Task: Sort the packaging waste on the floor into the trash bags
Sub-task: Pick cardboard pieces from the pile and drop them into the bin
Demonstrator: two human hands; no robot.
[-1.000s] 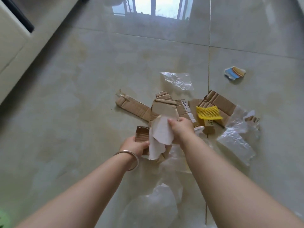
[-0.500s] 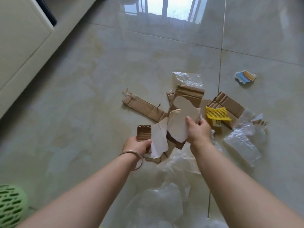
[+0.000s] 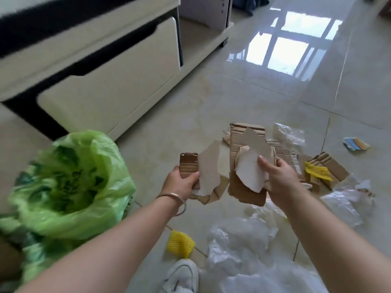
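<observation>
My left hand (image 3: 181, 182) grips a small bundle of torn cardboard and paper scraps (image 3: 208, 166), lifted above the floor. My right hand (image 3: 281, 178) grips a bigger stack of cardboard pieces (image 3: 243, 188) with a white torn sheet on top. Both bundles hang side by side, close but apart. An open green trash bag (image 3: 69, 182) stands at the left, blurred. A clear plastic bag (image 3: 243, 246) lies crumpled below my right arm. More cardboard (image 3: 332, 166), a yellow foam net (image 3: 317, 171) and clear film (image 3: 347, 199) lie on the tiles at the right.
A cream cabinet with a drawer (image 3: 110, 81) stands at the upper left. A second yellow foam net (image 3: 179, 243) lies near my white shoe (image 3: 182, 275). A small colourful paper scrap (image 3: 356, 143) and a clear wrapper (image 3: 287, 135) lie farther right.
Both hands have lifted their cardboard bundles off the floor pile. The view has swung left, bringing the green trash bag and the cabinet into sight.
</observation>
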